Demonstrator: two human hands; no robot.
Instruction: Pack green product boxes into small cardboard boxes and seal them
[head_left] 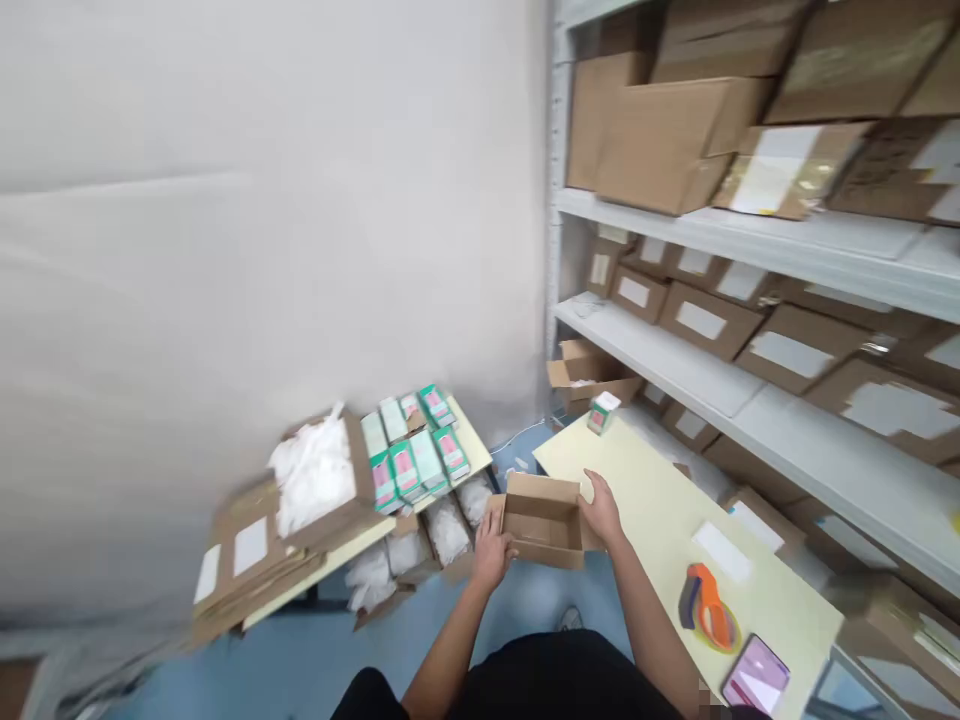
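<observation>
Between my two hands is an open cardboard box [541, 552] with its flaps spread and bare cardboard showing inside. My left hand [492, 550] grips its left side, fingers over the flap and edge. On the opposite side my right hand [600, 510] is closed on the right flap, near the upper corner. The box is held in the air over the gap between two tables. Nearest on the left are several green, white and pink small boxes [406, 472] in rows. A single small green and white box [602, 412] stands at the right table's far corner.
The left table also bears a carton of white packing [315, 470] and flattened cardboard [244, 550]. An orange tape dispenser [709, 605], white paper [721, 552] and a phone [756, 676] lie on the right table [645, 500]. Shelves [750, 240] packed with cartons line the right.
</observation>
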